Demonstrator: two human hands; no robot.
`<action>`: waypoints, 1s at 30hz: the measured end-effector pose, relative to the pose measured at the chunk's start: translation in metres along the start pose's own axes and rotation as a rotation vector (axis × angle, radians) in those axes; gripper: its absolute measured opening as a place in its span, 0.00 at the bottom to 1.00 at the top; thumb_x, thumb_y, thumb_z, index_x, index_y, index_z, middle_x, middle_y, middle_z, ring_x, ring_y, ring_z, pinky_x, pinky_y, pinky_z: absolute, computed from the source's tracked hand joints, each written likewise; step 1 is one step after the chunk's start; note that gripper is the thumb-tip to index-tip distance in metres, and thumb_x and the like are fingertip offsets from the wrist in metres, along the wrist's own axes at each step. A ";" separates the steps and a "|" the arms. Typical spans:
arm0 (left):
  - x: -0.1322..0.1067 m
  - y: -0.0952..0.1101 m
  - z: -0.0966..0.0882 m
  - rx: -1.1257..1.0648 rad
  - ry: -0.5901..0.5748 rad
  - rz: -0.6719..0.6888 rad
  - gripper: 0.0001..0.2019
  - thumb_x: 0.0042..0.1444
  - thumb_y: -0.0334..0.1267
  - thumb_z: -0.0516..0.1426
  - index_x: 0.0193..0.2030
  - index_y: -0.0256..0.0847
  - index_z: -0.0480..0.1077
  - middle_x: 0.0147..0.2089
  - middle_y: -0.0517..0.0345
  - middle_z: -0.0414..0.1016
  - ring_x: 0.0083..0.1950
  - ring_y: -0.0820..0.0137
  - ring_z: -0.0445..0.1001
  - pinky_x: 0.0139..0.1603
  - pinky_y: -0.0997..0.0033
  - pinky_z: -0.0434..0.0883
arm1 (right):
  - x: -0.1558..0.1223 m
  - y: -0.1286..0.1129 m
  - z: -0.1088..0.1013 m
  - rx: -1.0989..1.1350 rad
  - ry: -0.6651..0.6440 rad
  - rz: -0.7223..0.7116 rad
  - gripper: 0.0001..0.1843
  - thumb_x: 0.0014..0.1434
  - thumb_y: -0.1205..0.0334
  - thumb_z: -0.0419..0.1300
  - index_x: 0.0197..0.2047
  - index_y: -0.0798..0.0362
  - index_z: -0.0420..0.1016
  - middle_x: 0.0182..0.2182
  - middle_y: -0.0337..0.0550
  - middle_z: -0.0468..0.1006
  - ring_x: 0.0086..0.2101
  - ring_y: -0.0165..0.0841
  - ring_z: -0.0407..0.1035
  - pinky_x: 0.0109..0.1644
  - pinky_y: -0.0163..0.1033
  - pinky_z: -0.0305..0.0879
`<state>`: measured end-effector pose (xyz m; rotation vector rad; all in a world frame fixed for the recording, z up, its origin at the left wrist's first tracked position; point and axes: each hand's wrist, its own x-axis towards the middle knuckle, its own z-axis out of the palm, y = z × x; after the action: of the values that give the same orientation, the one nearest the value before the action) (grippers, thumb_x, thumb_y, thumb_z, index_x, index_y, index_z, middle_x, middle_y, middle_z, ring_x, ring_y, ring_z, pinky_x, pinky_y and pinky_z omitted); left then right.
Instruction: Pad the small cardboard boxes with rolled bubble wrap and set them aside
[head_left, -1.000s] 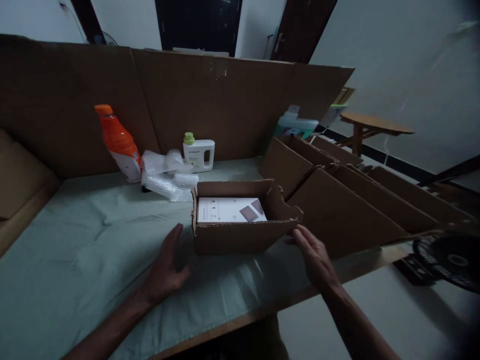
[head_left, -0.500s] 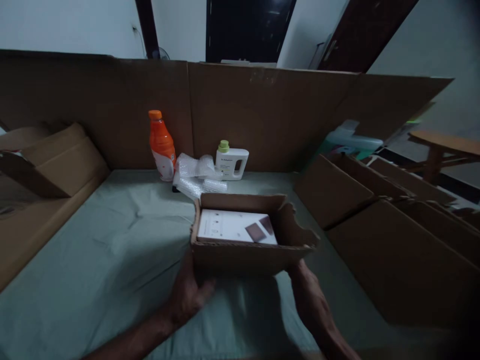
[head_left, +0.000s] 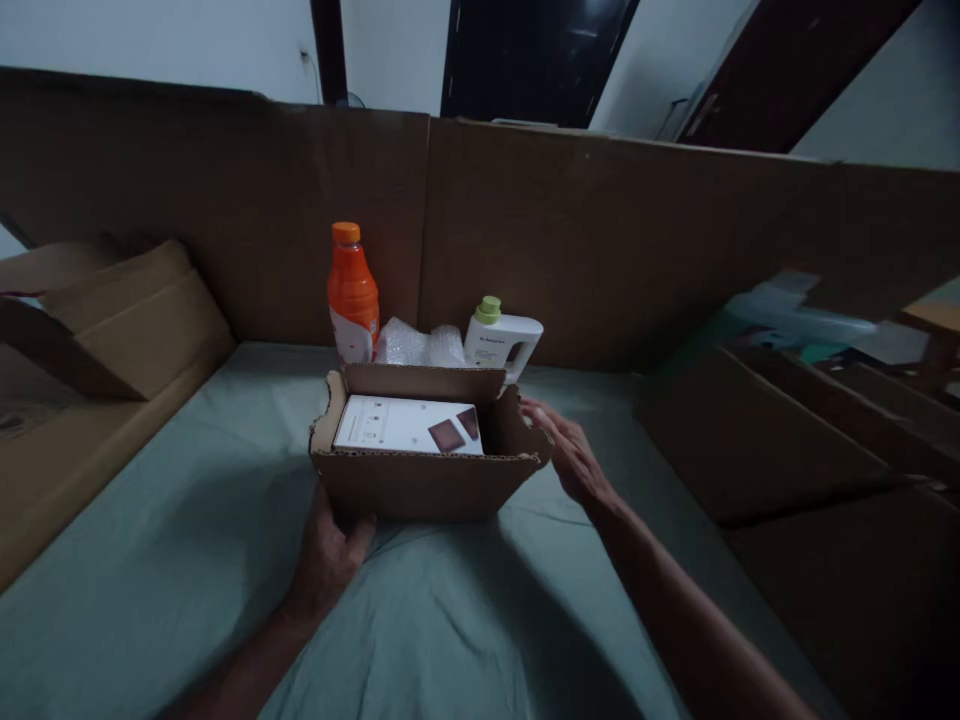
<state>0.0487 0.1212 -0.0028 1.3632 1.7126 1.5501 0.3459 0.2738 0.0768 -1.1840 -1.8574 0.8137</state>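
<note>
In front of me is a small open cardboard box (head_left: 420,490) with rough-cut rims. Inside it lies a white printed box (head_left: 397,422) with brown squares on its top, leaving a gap at the right end. My left hand (head_left: 326,550) grips the cardboard box at its lower left corner, thumb on the front wall and fingers partly hidden underneath. At the right end wall, my right hand (head_left: 566,450) presses against the cardboard box with its fingers reaching along the far side; the fingertips are partly hidden.
Behind the box stand an orange bottle (head_left: 352,290), some bubble wrap (head_left: 420,345) and a white jug with a green cap (head_left: 495,335). Cardboard panels (head_left: 600,240) wall the back of the green cloth (head_left: 435,620). Larger cartons stand left (head_left: 150,320) and right (head_left: 765,430).
The cardboard box has shifted left in view, now partly covering the bubble wrap. My right hand has moved from its lower right corner up to the right end wall. The camera view has turned slightly.
</note>
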 end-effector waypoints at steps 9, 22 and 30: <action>-0.003 -0.015 -0.001 0.009 -0.033 -0.045 0.29 0.54 0.41 0.61 0.63 0.41 0.61 0.59 0.42 0.72 0.63 0.49 0.71 0.63 0.47 0.69 | 0.132 -0.024 0.030 -0.658 -0.231 -0.319 0.21 0.66 0.64 0.54 0.59 0.46 0.76 0.68 0.42 0.65 0.67 0.44 0.56 0.69 0.55 0.55; 0.003 -0.008 -0.009 0.107 -0.031 -0.082 0.31 0.49 0.45 0.61 0.59 0.37 0.63 0.53 0.45 0.74 0.56 0.53 0.74 0.59 0.53 0.72 | -0.223 -0.028 -0.024 -0.438 0.053 0.272 0.28 0.64 0.46 0.58 0.66 0.34 0.66 0.44 0.45 0.83 0.42 0.48 0.78 0.47 0.62 0.75; 0.012 0.010 -0.031 0.547 0.042 0.108 0.18 0.49 0.53 0.56 0.39 0.40 0.68 0.37 0.53 0.70 0.39 0.57 0.74 0.44 0.56 0.73 | -0.147 -0.065 0.022 -0.029 0.030 0.119 0.32 0.62 0.55 0.60 0.68 0.46 0.63 0.62 0.53 0.70 0.54 0.45 0.71 0.51 0.52 0.75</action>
<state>0.0209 0.1159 0.0181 1.7090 2.2272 1.2104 0.3384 0.1115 0.0798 -1.3277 -1.7940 0.8321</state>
